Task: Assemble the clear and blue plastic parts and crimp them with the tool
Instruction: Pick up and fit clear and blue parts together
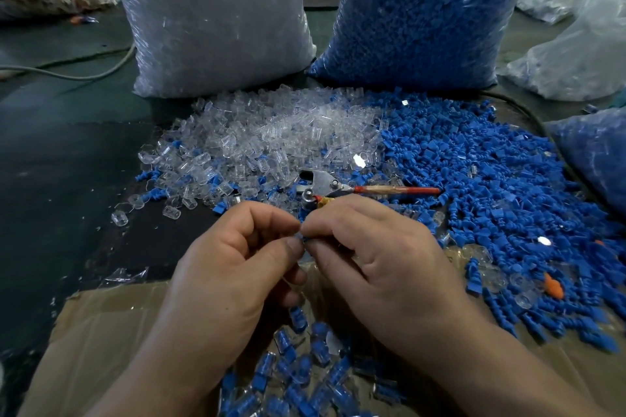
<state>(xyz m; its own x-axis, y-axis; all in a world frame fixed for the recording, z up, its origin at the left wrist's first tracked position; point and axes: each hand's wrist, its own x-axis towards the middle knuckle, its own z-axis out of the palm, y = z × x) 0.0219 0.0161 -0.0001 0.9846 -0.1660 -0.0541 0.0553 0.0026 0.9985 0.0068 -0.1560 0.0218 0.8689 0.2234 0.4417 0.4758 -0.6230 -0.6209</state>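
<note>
Fingers (271,218) of the left hand (230,267) and right hand (382,267) pinch one blue part (302,238) between them, likely mid-assembly; the crimping tool (325,187) lies untouched just beyond, finished pieces (298,369) heaped beneath the wrists, many loose parts (474,179) farther out.

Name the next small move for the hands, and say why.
Likely finish pushing the blue part home: the left hand and right hand both pinch it at their fingertips, while the crimping tool lies unheld beyond them, so crimping probably follows.
</note>
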